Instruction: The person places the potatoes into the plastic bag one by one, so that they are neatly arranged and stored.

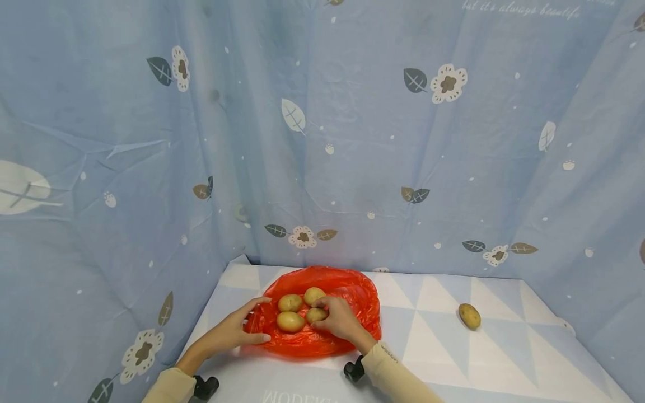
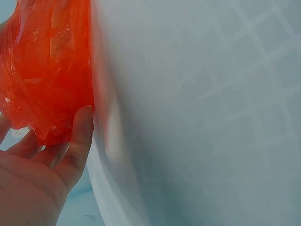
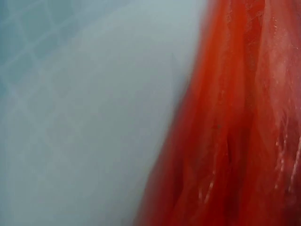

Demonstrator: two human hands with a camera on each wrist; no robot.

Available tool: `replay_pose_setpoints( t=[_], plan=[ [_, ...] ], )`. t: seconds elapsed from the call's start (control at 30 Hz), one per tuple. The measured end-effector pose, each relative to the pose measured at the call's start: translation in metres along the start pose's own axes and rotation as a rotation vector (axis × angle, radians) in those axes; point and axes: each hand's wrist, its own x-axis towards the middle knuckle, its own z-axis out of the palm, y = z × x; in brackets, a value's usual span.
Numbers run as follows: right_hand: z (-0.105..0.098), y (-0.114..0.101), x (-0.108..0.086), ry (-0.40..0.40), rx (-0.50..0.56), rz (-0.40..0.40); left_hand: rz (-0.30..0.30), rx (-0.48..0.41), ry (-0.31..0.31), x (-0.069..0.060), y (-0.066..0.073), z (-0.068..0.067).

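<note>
A red plastic bag (image 1: 360, 291) lies spread on the table with several potatoes (image 1: 290, 322) on it. At its left side, my left hand (image 1: 234, 330) holds the bag's edge between thumb and fingers. The left wrist view shows the thumb against the red plastic (image 2: 51, 80), with the other fingers partly behind it. My right hand (image 1: 341, 319) reaches over the bag from the right and grips one potato (image 1: 315, 315) between thumb and fingers. Only red plastic (image 3: 235, 117) and tabletop fill the right wrist view; the hand is out of that frame.
A single potato (image 1: 470, 316) lies apart on the right part of the table. The tabletop (image 1: 418, 358) has a pale triangle-patterned cover. Blue printed curtains (image 1: 353, 168) enclose the table at the back and sides.
</note>
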Motion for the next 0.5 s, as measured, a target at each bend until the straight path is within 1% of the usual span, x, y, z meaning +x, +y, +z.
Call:
replay_pose_setpoints(
  t=[0.17,0.33,0.5],
  plan=[
    [0.0007,-0.0006,-0.0009,0.004,0.007,0.007,0.014,-0.007,-0.006,0.0011,-0.0014,0.0011],
    [0.0001,-0.0012,-0.0017,-0.002,0.024,0.018,0.001,-0.004,-0.003,0.0010,-0.0016,0.0018],
    [-0.0076,-0.0042,-0.0011,-0.030,0.040,0.030,-0.010,0.008,0.003,0.0017,-0.0021,0.0026]
  ],
)
